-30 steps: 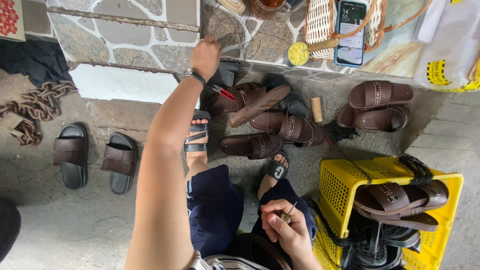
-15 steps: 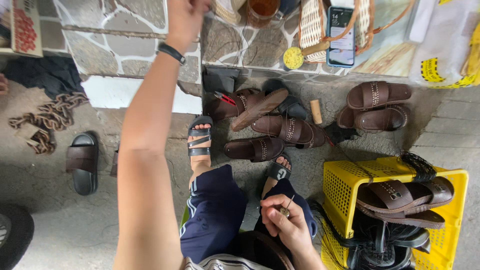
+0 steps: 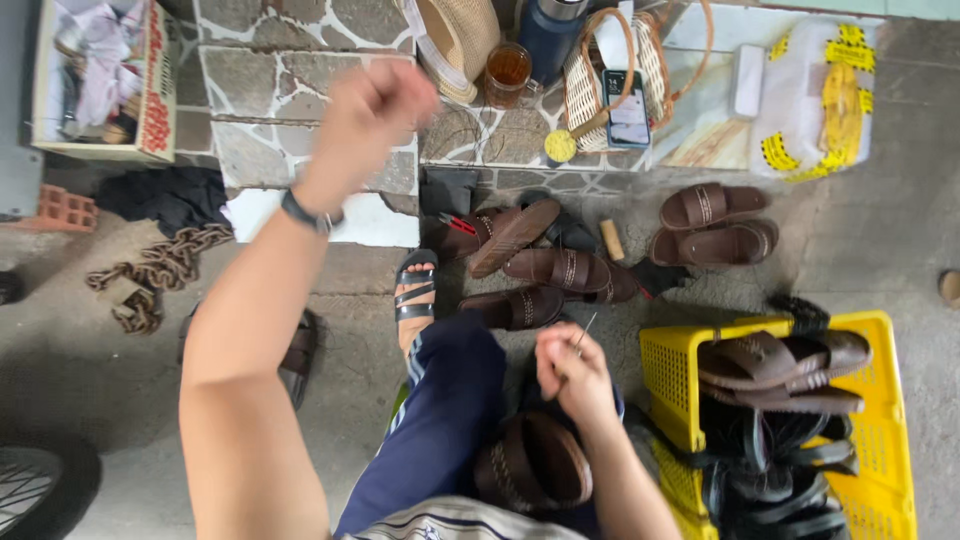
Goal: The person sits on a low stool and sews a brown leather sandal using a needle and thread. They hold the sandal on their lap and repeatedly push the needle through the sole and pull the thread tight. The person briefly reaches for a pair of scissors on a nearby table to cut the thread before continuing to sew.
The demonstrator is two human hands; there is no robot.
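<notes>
My left hand has risen further, fist closed, apparently drawing thread taut; my right hand pinches a needle above the brown sandal.

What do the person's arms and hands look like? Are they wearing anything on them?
Both arms are bare, with no sleeves showing. The left hand has a thin dark band around its wrist, like a bracelet or watch strap. The right hand has no glove, and no ring or band shows on it.

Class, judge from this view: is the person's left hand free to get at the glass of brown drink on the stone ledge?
Probably yes: the left hand is raised, fisted, close beside the glass, with nothing between them.
</notes>
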